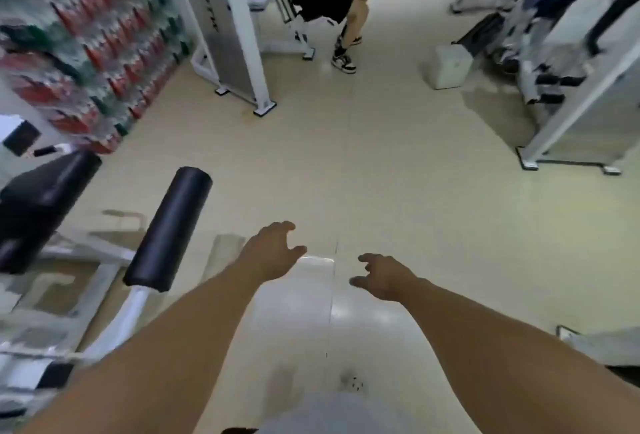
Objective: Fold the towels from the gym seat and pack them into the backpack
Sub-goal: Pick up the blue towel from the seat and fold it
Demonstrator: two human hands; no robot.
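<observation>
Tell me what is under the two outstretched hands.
Bare beige floor with a thin seam lies under the left hand and right hand; both are open and empty. The forearms cover some floor nearer the person. No towel or backpack shows there.

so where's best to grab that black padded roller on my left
Wrap your left hand around the middle of the black padded roller, coming from its right, the bare floor side. It is a long round cylinder, so fingers close across its width; the machine's frame crowds its left.
</observation>
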